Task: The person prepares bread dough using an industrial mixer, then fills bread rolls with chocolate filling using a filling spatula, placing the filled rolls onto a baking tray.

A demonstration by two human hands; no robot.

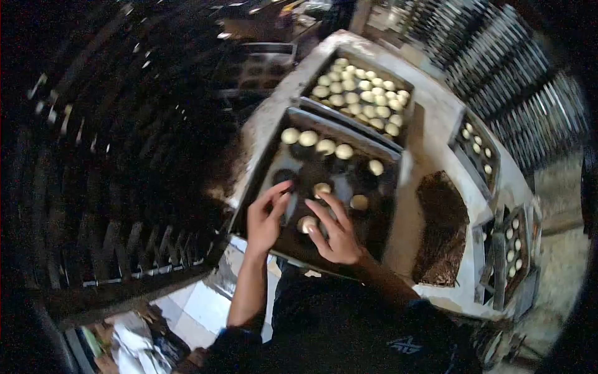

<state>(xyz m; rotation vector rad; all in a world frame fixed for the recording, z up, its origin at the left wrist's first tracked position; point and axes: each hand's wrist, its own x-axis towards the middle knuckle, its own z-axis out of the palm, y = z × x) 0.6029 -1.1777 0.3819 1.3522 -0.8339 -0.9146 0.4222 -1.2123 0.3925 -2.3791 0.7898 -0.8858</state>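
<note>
A dark baking tray (pixel 261 168) lies before me with pale dough balls on it, including a row (pixel 326 147) along its far side. My left hand (pixel 265 218) hovers over the tray's left part, its fingers bent and a gap between thumb and fingertips, nothing showing in it. Over the middle, my right hand (pixel 339 240) has its fingers spread. Its fingertips reach one dough ball (pixel 322 189), while the thumb is right at a nearer dough ball (pixel 306 224). Another dough ball (pixel 359 202) sits just right of this hand.
Behind the tray stands a second tray (pixel 398 138) crowded with dough balls. More trays (pixel 488 181) with dough balls stand along the right side of the pale worktop (pixel 430 149). A dark rack (pixel 143 249) rises at left; stacked metal trays (pixel 529 93) fill the back right.
</note>
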